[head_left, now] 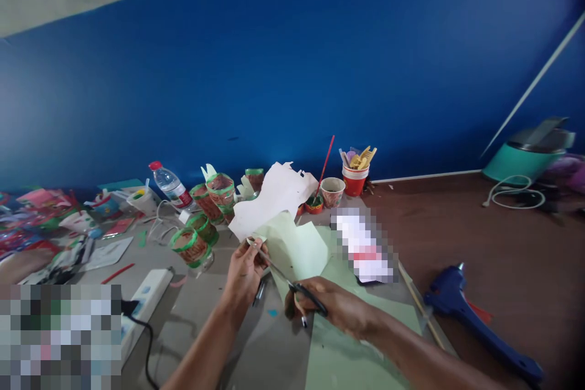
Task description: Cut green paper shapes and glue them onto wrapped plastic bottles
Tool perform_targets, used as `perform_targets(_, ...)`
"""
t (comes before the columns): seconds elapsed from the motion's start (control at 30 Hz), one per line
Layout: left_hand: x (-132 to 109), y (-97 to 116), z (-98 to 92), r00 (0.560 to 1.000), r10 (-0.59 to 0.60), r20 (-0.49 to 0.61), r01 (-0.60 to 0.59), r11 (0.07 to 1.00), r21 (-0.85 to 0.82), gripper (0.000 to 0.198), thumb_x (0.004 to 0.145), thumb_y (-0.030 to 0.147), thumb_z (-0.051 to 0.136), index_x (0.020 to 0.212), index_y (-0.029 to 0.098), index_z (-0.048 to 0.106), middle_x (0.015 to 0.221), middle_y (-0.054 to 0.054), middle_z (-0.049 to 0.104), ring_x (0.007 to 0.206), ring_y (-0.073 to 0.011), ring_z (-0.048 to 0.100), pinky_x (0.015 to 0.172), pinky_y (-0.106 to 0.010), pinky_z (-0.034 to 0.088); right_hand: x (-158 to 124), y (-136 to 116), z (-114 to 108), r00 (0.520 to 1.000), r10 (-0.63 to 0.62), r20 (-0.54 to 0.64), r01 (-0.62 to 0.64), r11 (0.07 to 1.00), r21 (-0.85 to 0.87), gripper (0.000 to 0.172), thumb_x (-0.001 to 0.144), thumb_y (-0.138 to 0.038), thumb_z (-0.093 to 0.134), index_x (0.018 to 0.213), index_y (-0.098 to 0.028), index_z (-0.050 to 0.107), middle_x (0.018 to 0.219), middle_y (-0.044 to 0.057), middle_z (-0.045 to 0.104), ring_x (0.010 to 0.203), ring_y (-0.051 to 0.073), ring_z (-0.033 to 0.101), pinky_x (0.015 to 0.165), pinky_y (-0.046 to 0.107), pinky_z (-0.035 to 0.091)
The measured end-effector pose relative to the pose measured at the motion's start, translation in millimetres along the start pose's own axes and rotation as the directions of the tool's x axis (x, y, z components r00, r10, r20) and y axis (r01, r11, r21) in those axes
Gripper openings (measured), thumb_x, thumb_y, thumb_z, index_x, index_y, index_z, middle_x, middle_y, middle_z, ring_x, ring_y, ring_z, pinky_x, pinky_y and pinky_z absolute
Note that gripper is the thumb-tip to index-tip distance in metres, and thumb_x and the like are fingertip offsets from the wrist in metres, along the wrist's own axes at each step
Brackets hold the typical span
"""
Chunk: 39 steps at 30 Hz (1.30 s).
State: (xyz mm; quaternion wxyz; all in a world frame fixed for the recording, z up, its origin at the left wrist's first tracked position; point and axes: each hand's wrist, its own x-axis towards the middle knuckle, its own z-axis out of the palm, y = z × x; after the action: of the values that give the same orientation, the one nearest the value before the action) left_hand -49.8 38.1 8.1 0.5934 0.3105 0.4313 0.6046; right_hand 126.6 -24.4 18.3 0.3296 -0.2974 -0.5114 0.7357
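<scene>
My left hand pinches a small piece of pale green paper between thumb and fingers. Wrapped round the black handles of a pair of scissors, my right hand points the blades up and left. The blade tips reach the paper at my left fingertips; whether they are cutting into it I cannot tell. Just beyond both hands lies a larger curled pale green sheet, with a torn white sheet behind it. A flat green sheet is under my right forearm. Pens lie between the hands.
Painted cups and a water bottle stand back left. A power strip with a black cable is at left. Right of the hands are a blurred-out phone-like object and a blue glue gun. A cup of plastic cutlery stands behind.
</scene>
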Motion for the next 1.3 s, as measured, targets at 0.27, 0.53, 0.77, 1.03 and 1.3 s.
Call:
perform_targets(0.27, 5, 5, -9.3, 1.0, 0.009, -0.017, -0.009, 1.0, 0.02, 0.03, 0.054, 0.033, 0.082, 0.062, 0.015, 0.059, 0.052, 0.005, 0.057, 0.042, -0.0063, 0.048, 0.044, -0.02, 0.039, 8, 15, -7, 0.986, 0.143, -0.089, -0.124, 0.973, 0.193, 0.046, 0.066, -0.055, 0.07, 0.055, -0.017, 0.048, 0.06, -0.001, 0.05, 0.061, 0.014, 0.052, 0.065, 0.03, 0.043)
perform_targets(0.53, 3, 6, -9.0, 1.0, -0.001, 0.021, 0.0, 0.999, 0.051, 0.029, 0.058, 0.034, 0.081, 0.061, 0.014, 0.059, 0.052, 0.004, 0.057, 0.042, -0.0067, 0.048, 0.045, -0.021, 0.039, 12, 22, -14, 0.982, 0.139, -0.125, -0.12, 0.982, 0.148, 0.047, 0.068, -0.058, 0.068, 0.055, -0.015, 0.051, 0.059, 0.0, 0.052, 0.058, 0.014, 0.051, 0.058, 0.028, 0.038)
perform_targets(0.77, -2, 11, -4.2, 0.999, -0.023, 0.027, 0.021, 0.999, 0.05, 0.032, 0.057, 0.035, 0.082, 0.06, 0.014, 0.058, 0.053, 0.004, 0.056, 0.042, -0.0066, 0.047, 0.045, -0.021, 0.039, 11, 19, -15, 0.988, 0.116, -0.103, -0.102, 0.986, 0.129, 0.046, 0.069, -0.056, 0.068, 0.053, -0.016, 0.051, 0.057, 0.0, 0.051, 0.06, 0.015, 0.052, 0.059, 0.027, 0.034)
perform_targets(1.03, -8, 13, -1.5, 0.996, -0.046, 0.073, 0.044, 0.999, 0.027, 0.031, 0.063, 0.034, 0.08, 0.061, 0.014, 0.056, 0.054, 0.005, 0.055, 0.042, -0.0055, 0.046, 0.046, -0.02, 0.039, 12, 25, -14, 0.998, 0.03, -0.063, -0.016, 0.976, 0.216, 0.041, 0.072, -0.05, 0.068, 0.057, -0.015, 0.053, 0.063, 0.002, 0.055, 0.062, 0.015, 0.053, 0.061, 0.027, 0.034)
perform_targets(1.3, -12, 16, 2.4, 0.989, -0.107, 0.103, 0.107, 0.994, 0.007, 0.03, 0.061, 0.033, 0.081, 0.064, 0.014, 0.057, 0.055, 0.003, 0.055, 0.042, -0.0047, 0.045, 0.045, -0.019, 0.038, 15, 34, -12, 0.999, -0.018, -0.037, 0.026, 0.97, 0.24, 0.046, 0.072, -0.055, 0.068, 0.06, -0.014, 0.051, 0.069, 0.004, 0.057, 0.064, 0.015, 0.057, 0.059, 0.026, 0.037)
